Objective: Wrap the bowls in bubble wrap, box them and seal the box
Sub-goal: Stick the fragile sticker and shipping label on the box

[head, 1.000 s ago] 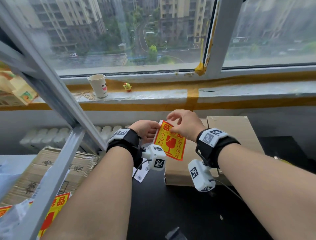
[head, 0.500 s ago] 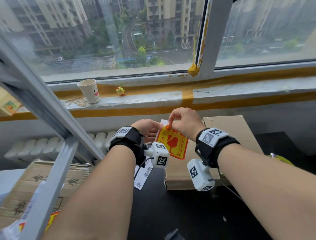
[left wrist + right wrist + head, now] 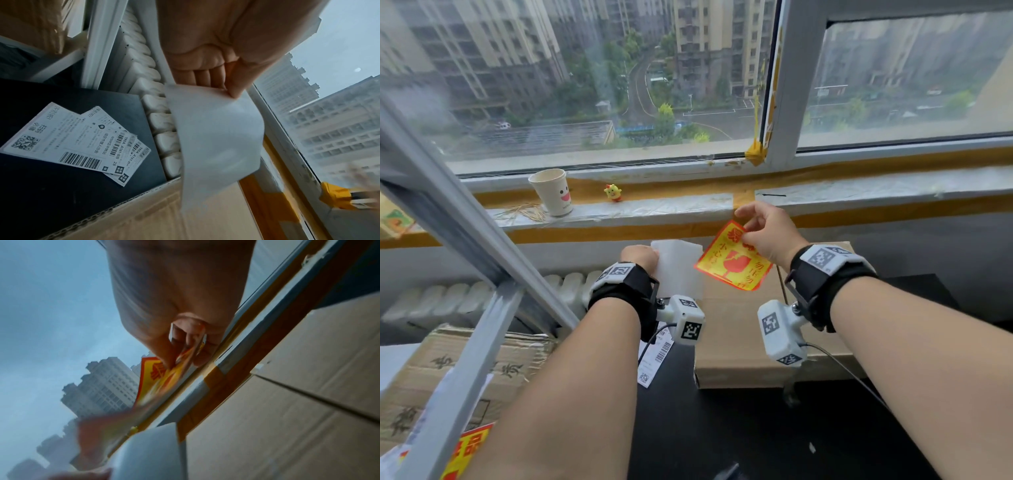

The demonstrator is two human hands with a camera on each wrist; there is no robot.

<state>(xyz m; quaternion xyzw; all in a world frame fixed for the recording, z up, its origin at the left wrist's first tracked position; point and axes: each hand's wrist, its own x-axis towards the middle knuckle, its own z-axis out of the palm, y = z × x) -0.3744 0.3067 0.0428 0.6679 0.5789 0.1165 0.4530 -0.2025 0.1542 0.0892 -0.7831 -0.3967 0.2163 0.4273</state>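
A closed cardboard box (image 3: 743, 346) lies on the black table (image 3: 739, 438) under the window. Above its far end my right hand (image 3: 763, 231) pinches the top corner of a yellow and red fragile sticker (image 3: 732, 262), which hangs free of its backing; the right wrist view shows the sticker (image 3: 156, 379) blurred between thumb and fingers. My left hand (image 3: 640, 257) pinches the white backing sheet (image 3: 678, 269) by its edge, seen curling in the left wrist view as the backing sheet (image 3: 216, 142). No bowls or bubble wrap show.
Two shipping labels (image 3: 78, 142) lie on the table left of the box. A paper cup (image 3: 553, 192) and a small yellow toy (image 3: 613, 192) stand on the sill. A slanted metal frame (image 3: 465, 246) and flattened cartons (image 3: 448, 373) crowd the left side.
The sticker has come off its backing. My right hand has drawn it up and to the right, while my left hand keeps the white backing sheet on the left.
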